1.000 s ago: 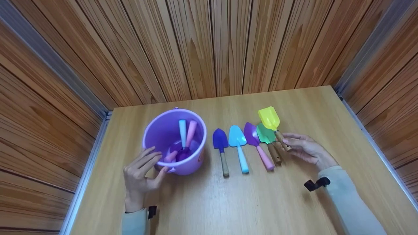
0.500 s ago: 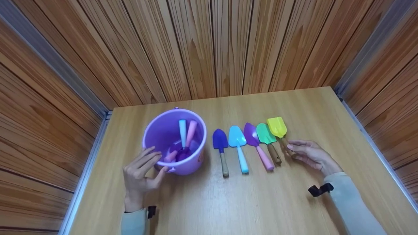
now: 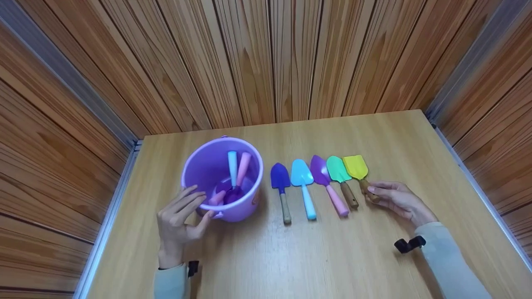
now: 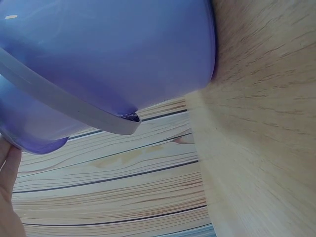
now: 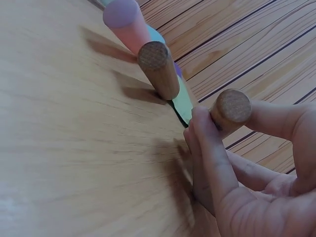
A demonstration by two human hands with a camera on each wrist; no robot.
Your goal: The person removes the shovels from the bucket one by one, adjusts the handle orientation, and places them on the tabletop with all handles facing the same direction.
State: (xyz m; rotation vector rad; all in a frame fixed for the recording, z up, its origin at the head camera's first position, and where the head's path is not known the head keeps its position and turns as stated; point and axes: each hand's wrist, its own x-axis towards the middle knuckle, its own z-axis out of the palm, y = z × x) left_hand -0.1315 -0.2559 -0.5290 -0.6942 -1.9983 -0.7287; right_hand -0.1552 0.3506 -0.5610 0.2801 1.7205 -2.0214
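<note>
My right hand (image 3: pixel 399 201) pinches the wooden handle of a yellow toy shovel (image 3: pixel 356 167) between thumb and fingers. The round end of that handle (image 5: pixel 233 106) faces the camera in the right wrist view. At the left, a purple bucket (image 3: pixel 199 160) stands upright on the table. My left hand (image 3: pixel 178 224) holds its near-left rim, fingers over the edge and thumb by the handle lug. Inside the bucket, light blue (image 3: pixel 232 166) and pink handles (image 3: pixel 243 166) point up. Left of the yellow shovel lies a green trowel (image 3: pixel 338 169) with a brown handle.
Between bucket and green trowel, a dark blue trowel (image 3: pixel 280 176), a light blue trowel (image 3: pixel 302 173) and a purple trowel (image 3: pixel 320 171) with pink handle lie in a row. The wooden table (image 3: pixel 291 257) meets plank walls (image 3: pixel 286 62) at the back and sides.
My right hand has moved right and toward me, lowering the yellow shovel from over the green trowel to beside it. The left hand and bucket have stayed put.
</note>
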